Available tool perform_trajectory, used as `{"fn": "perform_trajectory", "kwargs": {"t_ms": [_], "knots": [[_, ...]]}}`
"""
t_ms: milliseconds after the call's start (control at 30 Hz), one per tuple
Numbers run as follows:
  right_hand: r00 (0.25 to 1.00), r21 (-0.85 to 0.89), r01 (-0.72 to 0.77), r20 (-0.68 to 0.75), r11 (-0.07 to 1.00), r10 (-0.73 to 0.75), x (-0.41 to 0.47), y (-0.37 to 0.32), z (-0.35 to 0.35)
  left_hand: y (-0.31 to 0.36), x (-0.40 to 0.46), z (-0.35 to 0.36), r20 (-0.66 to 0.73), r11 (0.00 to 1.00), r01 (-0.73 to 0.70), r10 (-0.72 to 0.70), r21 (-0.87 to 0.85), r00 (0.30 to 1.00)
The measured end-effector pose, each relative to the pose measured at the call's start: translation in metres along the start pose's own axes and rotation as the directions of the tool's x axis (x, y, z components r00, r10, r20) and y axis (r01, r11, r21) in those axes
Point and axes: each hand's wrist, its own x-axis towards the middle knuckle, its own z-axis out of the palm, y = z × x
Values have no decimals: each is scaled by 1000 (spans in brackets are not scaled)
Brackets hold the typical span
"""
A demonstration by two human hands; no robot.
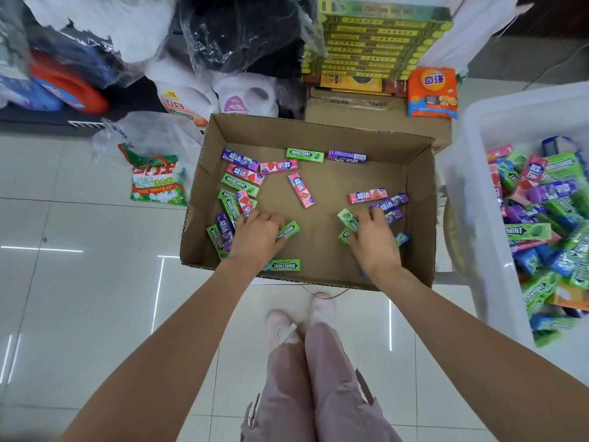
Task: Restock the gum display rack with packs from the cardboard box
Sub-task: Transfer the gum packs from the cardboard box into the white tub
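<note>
Both hands in box (318,129) gathering: left hand (256,236) and right hand (374,240) curl on packs (288,230); next, lift out to rack.

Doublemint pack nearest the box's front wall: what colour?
Green and blue, white lettering; the Doublemint pack shows in the head view.

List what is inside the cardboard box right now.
The cardboard box holds loose gum packs, green, pink and purple, plus the left hand and right hand. Both hands cover some packs, so no full count.
</note>
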Motion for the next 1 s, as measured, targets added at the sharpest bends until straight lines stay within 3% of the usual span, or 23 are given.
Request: {"fn": "perform_trajectory", "kwargs": {"t_ms": [100, 533, 733, 1000], "knots": [[999, -82, -35, 12, 996, 36, 4, 5, 0, 4, 2, 2, 5, 1000, 1, -1, 5, 1000], [977, -134, 180, 136, 975, -162, 13, -4, 3, 24, 15, 4, 6, 980, 8, -7, -197, 1000], [981, -135, 154, 139, 979, -136, 14, -8, 1, 14, 2, -2, 40, 1000, 16, -16, -5, 999], [972, -170, 195, 169, 966, -166, 16, -14, 6, 17, 7, 0, 28, 996, 51, -49, -68, 998]]}}
